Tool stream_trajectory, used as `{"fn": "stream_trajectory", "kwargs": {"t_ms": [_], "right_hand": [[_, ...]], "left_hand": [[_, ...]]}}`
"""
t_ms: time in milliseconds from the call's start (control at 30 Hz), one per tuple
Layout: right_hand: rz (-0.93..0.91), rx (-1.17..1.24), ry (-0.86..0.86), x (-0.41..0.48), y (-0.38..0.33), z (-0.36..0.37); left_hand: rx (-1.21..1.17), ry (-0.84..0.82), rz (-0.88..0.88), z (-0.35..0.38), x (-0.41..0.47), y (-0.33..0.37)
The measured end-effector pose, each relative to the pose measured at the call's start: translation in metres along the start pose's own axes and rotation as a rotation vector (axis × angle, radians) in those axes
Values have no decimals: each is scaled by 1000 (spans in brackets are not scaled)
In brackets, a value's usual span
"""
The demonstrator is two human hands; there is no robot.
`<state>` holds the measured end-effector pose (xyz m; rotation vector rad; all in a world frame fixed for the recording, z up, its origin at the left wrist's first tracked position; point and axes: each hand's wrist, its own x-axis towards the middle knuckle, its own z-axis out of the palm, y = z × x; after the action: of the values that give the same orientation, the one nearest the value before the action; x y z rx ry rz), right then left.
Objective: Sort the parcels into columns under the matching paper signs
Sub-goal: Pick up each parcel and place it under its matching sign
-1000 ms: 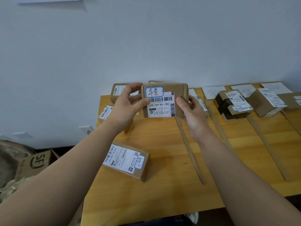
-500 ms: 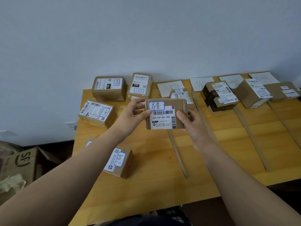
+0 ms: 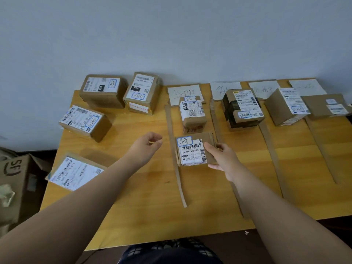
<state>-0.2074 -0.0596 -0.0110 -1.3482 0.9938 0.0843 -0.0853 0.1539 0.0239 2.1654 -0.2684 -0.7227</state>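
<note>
Right hand (image 3: 222,158) grips the labelled parcel (image 3: 191,152) at its right edge, thumb on top, other fingers curled round the side; edge hold presumably keeps the label readable while it is lined up. The parcel lies flat and label-up on the table (image 3: 144,206), in the first column between two cardboard strips (image 3: 181,187); it looks set down but not yet released. It sits just below the upright parcel (image 3: 192,113) already in that column, near but apart from it, both under the first paper sign (image 3: 183,91). The blue-ringed handwriting on its label looks like the sign's writing (my reading, the characters are small), so this column seems the right one.

Left hand (image 3: 146,145) hovers over bare table left of the strip, fingers loosely curled, holding nothing, clear of the parcel; probably freed to fetch the next one.

Four unsorted parcels (image 3: 84,121) lie at the left end, outside the strips; likely the waiting pile. A dark-taped parcel (image 3: 242,109) and two more parcels fill the columns to the right, under their own signs.

Judged step: placing, nearly done; letting go comes next; most sorting remains.
</note>
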Motion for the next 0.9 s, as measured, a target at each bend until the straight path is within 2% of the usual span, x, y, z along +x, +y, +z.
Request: {"fn": "stream_trajectory", "kwargs": {"t_ms": [167, 333, 667, 767, 900], "right_hand": [[50, -141, 83, 26, 11, -12], [-56, -558, 165, 43, 11, -18], [-118, -790, 188, 57, -7, -12], [-144, -934, 229, 57, -14, -10], [-273, -1177, 300, 56, -25, -6]], "left_hand": [[4, 23, -54, 17, 5, -3], [11, 51, -73, 28, 8, -6], [85, 85, -104, 26, 15, 0], [127, 82, -103, 23, 15, 3], [172, 98, -101, 17, 14, 2]]}}
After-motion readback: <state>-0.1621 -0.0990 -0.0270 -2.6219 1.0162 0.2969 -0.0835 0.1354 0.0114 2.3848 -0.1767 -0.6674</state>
